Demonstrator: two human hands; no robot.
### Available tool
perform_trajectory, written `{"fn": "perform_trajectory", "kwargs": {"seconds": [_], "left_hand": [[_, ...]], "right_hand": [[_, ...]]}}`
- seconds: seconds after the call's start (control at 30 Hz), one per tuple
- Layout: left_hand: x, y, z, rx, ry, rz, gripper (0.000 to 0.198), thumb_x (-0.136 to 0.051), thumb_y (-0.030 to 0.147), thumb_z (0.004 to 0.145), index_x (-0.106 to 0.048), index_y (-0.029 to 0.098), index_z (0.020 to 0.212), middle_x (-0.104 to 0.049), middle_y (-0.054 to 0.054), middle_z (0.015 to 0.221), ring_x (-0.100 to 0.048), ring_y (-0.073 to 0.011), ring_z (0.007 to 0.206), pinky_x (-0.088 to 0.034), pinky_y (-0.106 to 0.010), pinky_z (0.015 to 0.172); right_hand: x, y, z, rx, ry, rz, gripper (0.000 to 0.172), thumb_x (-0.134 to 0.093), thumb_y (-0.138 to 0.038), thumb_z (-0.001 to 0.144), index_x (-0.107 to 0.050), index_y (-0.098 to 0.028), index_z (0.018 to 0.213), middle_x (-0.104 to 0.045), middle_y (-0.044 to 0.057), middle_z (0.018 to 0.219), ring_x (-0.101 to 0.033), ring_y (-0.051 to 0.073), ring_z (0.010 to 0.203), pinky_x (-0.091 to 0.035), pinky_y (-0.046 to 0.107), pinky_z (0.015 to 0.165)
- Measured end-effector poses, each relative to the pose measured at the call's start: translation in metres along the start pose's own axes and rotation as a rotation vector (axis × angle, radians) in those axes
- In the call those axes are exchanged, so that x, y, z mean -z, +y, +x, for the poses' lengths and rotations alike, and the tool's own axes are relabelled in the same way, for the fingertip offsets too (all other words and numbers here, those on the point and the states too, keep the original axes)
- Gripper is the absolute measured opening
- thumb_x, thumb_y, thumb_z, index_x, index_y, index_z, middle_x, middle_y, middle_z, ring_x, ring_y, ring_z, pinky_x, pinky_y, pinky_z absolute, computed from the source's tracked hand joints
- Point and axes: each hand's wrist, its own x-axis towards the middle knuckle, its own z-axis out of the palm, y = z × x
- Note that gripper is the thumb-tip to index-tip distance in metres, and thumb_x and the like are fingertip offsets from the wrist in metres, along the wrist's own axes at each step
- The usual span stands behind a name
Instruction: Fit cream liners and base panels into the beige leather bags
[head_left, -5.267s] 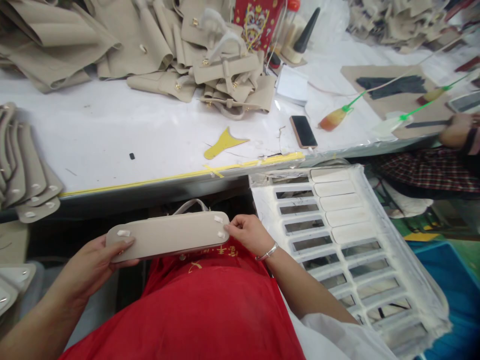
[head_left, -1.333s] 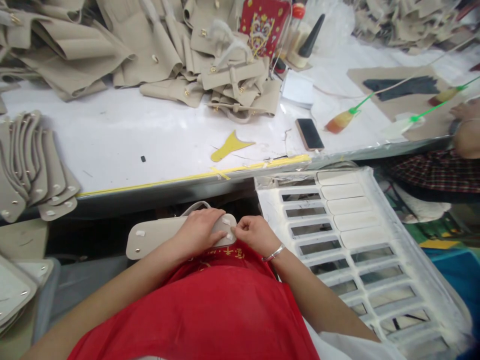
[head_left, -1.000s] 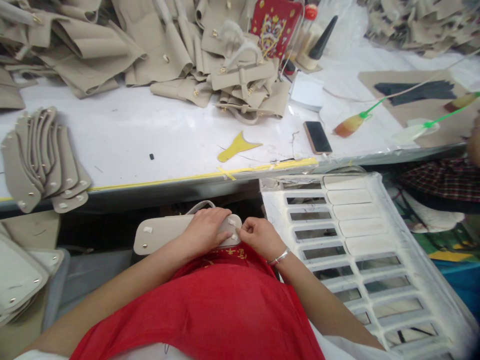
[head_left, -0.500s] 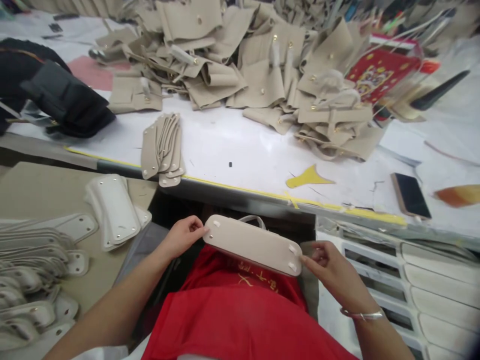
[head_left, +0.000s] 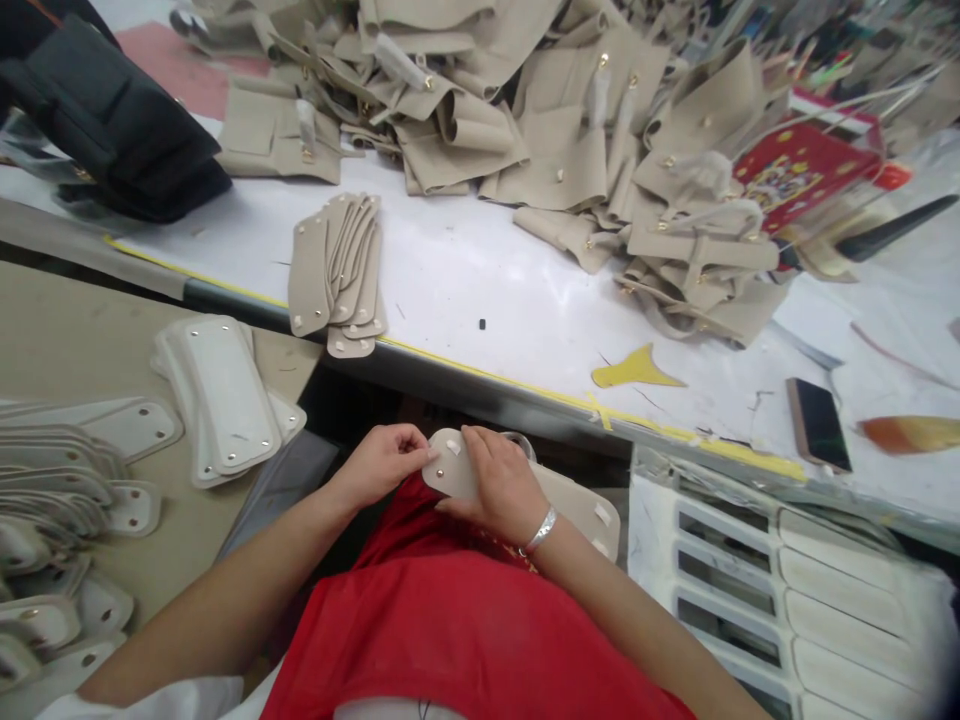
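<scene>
A beige bag (head_left: 570, 495) rests over my lap, its long rounded base facing up. My right hand (head_left: 501, 482) reaches across and is closed around the base near its left end, fingers over the top and thumb at the near edge. My left hand (head_left: 386, 463) is pinched at the left tip of the base; what lies between thumb and finger is too small to make out. A bare metal stud (head_left: 440, 474) and a small white tab (head_left: 454, 447) show between the hands. More white tabs sit at the right end. Behind it, part of a handle loop (head_left: 519, 442) shows.
Beige bag pieces (head_left: 442, 140) heap along the table's back. Beige strips (head_left: 337, 265) lie at its front edge, near a yellow scrap (head_left: 637, 368) and a phone (head_left: 817, 424). White panels (head_left: 229, 395) lie left. A slotted white rack (head_left: 660, 580) stands right.
My right hand has left the bag's right end and moved left across it, now gripping near the left end. My left hand stays at the left tip, now pinched. The view has shifted slightly.
</scene>
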Motion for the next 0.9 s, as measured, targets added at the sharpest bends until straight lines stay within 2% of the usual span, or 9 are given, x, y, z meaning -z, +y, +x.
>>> {"fn": "perform_trajectory", "kwargs": {"seconds": [0.2,0.3,0.47,0.63,0.8,0.9], "left_hand": [[-0.004,-0.005,0.001,0.018,0.034,-0.087,0.029,-0.061,0.042,0.072,-0.056,0.013,0.066,-0.054,0.002,0.059,-0.046,-0.0089,0.053,-0.036,-0.02,0.05],[-0.006,0.002,-0.003,-0.005,0.018,-0.133,0.029,-0.059,0.042,0.074,-0.054,0.014,0.068,-0.055,0.002,0.061,-0.047,-0.0086,0.054,-0.038,-0.019,0.051],[-0.001,0.016,-0.004,0.005,-0.099,0.083,0.034,-0.056,0.049,0.075,-0.052,0.016,0.068,-0.051,0.004,0.053,-0.046,-0.0086,0.042,-0.033,-0.018,0.039],[-0.004,0.027,-0.002,0.027,-0.173,0.166,0.035,-0.055,0.049,0.075,-0.053,0.016,0.064,-0.047,0.004,0.049,-0.043,-0.0083,0.038,-0.03,-0.018,0.034],[-0.018,0.061,-0.011,-0.134,-0.212,0.004,0.032,-0.053,0.045,0.078,-0.056,0.015,0.066,-0.053,0.002,0.057,-0.046,-0.0085,0.05,-0.036,-0.018,0.046],[-0.014,0.059,-0.011,-0.118,-0.175,0.091,0.033,-0.051,0.045,0.078,-0.057,0.015,0.066,-0.05,0.003,0.052,-0.043,-0.0084,0.048,-0.032,-0.018,0.044]], "right_hand": [[-0.001,0.0,0.0,-0.02,0.007,0.004,0.09,-0.069,-0.058,0.06,-0.041,-0.008,0.129,-0.047,0.019,0.128,-0.044,0.03,0.115,-0.035,0.043,0.097],[0.002,0.002,-0.001,0.008,-0.014,0.015,0.093,-0.068,-0.06,0.06,-0.038,-0.008,0.131,-0.045,0.019,0.131,-0.042,0.031,0.117,-0.033,0.044,0.099],[0.015,0.013,-0.02,-0.01,-0.078,-0.019,0.105,-0.075,-0.054,0.053,-0.03,-0.008,0.136,-0.042,0.019,0.132,-0.041,0.032,0.118,-0.033,0.045,0.098],[0.017,0.027,-0.042,-0.04,-0.017,-0.028,0.095,-0.074,-0.055,0.054,-0.037,-0.011,0.13,-0.047,0.018,0.127,-0.045,0.032,0.112,-0.034,0.045,0.095],[0.014,0.034,-0.047,-0.022,0.067,0.034,0.083,-0.066,-0.059,0.062,-0.041,-0.012,0.126,-0.051,0.015,0.119,-0.048,0.029,0.107,-0.037,0.043,0.092],[0.014,0.033,-0.047,-0.031,0.076,0.039,0.083,-0.067,-0.06,0.061,-0.041,-0.013,0.125,-0.052,0.015,0.118,-0.048,0.029,0.106,-0.037,0.043,0.091]]}}
